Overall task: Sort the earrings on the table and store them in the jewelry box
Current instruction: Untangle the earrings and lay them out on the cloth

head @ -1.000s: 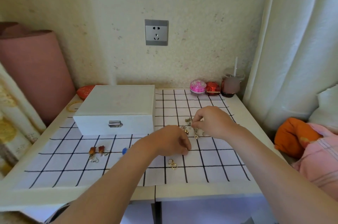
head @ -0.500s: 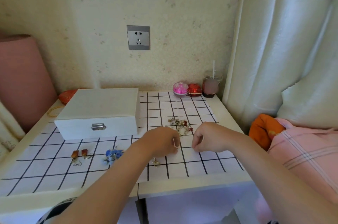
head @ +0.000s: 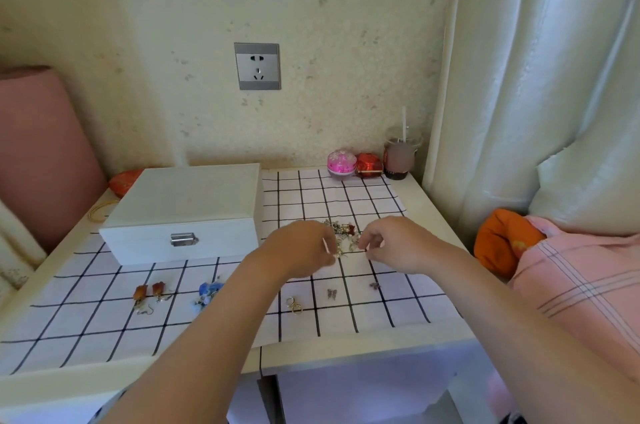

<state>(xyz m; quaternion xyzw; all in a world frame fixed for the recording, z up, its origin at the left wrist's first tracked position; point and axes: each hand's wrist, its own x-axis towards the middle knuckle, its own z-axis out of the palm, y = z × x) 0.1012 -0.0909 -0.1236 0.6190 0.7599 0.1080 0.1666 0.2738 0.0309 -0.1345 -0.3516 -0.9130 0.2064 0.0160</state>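
Observation:
A tangled pile of small earrings (head: 343, 231) lies on the checked cloth (head: 346, 201) right of the closed white jewelry box (head: 183, 208). My left hand (head: 301, 250) and my right hand (head: 394, 243) meet at the pile's near edge. Both have curled fingers and pinch the ends of a thin beaded earring (head: 349, 252) between them. Nearer me, laid out in a row, are an orange pair (head: 149, 292), a blue pair (head: 207, 292), two gold hoops (head: 294, 305) and two small butterfly earrings (head: 331, 293), the second lying apart to the right (head: 374, 285).
At the back right stand a pink dome box (head: 341, 163), a red box (head: 369, 165) and a cup with a straw (head: 400, 156). A red pouch (head: 124, 181) and a gold bangle (head: 100, 210) lie left of the jewelry box. A padded headboard (head: 519, 111) rises on the right.
Two butterfly earrings now lie on the cloth near the front. Both hands have lifted from there and moved back to the pile. The view has swung right.

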